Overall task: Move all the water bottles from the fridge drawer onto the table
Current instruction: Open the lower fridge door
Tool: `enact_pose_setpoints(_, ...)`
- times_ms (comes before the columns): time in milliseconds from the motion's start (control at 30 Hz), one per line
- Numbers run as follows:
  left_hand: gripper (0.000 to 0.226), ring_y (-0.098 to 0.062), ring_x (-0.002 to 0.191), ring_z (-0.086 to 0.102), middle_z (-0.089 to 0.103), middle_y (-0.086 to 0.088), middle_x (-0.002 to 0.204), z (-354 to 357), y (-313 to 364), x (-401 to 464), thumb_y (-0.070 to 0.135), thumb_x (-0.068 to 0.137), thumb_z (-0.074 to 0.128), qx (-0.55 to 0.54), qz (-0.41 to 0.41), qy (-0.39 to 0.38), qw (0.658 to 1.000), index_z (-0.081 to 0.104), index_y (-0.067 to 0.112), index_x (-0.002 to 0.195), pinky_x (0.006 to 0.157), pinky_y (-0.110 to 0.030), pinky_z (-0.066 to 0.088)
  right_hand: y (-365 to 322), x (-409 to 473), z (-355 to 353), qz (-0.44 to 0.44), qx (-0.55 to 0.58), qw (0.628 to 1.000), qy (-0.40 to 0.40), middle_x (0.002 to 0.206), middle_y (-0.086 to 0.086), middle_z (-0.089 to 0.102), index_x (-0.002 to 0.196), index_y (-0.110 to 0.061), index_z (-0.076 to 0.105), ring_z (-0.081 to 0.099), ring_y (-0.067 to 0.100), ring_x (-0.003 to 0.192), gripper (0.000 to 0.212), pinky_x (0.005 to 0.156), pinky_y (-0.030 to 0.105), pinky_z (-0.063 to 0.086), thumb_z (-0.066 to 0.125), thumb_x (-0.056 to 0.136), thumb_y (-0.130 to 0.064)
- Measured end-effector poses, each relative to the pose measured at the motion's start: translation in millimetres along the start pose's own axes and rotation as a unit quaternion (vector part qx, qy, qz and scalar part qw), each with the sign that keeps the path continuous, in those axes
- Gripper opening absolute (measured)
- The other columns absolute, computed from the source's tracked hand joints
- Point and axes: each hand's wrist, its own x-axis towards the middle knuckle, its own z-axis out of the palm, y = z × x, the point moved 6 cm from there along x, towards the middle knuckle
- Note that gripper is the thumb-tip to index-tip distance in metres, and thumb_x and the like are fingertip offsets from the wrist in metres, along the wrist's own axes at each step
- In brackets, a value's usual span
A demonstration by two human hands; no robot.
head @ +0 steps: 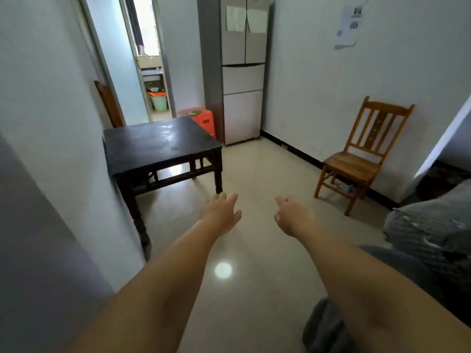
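Observation:
A tall silver fridge (243, 72) stands against the far wall, its upper doors and both lower drawers closed. No water bottles from it are in sight. A dark square wooden table (158, 146) sits left of the fridge against the left wall, its top bare. My left hand (221, 212) and my right hand (293, 217) reach forward over the floor, palms down, fingers relaxed, holding nothing. Both are well short of the fridge and level with the table's near right leg.
An orange plastic stool (205, 121) stands between table and fridge. A wooden chair (362, 159) is against the right wall, with a bottle lying under it. An open doorway (150, 72) is at the back left. Grey fabric (430, 230) lies at the right. Tiled floor runs to the fridge.

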Motion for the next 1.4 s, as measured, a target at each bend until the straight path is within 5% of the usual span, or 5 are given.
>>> enact_pose_setpoints(533, 0.052, -0.029, 0.125, 0.043, 0.046, -0.009, 0.136, 5, -82, 390, 0.046, 0.094, 0.038, 0.029, 0.005, -0.014, 0.999, 0.035, 0.025, 0.141, 0.100, -0.046, 0.037, 29, 379, -43, 0.027, 0.016, 0.999, 0.005, 0.145, 0.015, 0.036, 0.149, -0.017, 0.023, 0.049, 0.034, 0.121, 0.052, 0.099, 0.044, 0.044, 0.035, 0.099, -0.028)
enact_pose_setpoints(800, 0.049, -0.029, 0.120, 0.047, 0.049, -0.010, 0.131, 15, -66, 575, 0.045, 0.095, 0.037, -0.007, 0.025, -0.016, 1.000, 0.038, 0.021, 0.139, 0.095, -0.043, 0.041, 80, 546, -66, 0.055, 0.007, 0.998, 0.010, 0.145, 0.013, 0.038, 0.147, -0.016, 0.028, 0.050, 0.032, 0.120, 0.050, 0.095, 0.040, 0.043, 0.035, 0.099, -0.026)
enact_pose_setpoints(1400, 0.047, -0.029, 0.128, 0.040, 0.045, -0.009, 0.136, 32, -82, 1012, 0.043, 0.095, 0.038, -0.046, -0.066, -0.016, 0.997, 0.044, 0.019, 0.135, 0.099, -0.044, 0.039, 174, 1005, -136, -0.011, -0.035, 0.999, 0.010, 0.138, 0.016, 0.042, 0.140, -0.012, 0.036, 0.049, 0.035, 0.120, 0.044, 0.095, 0.041, 0.042, 0.034, 0.098, -0.027)
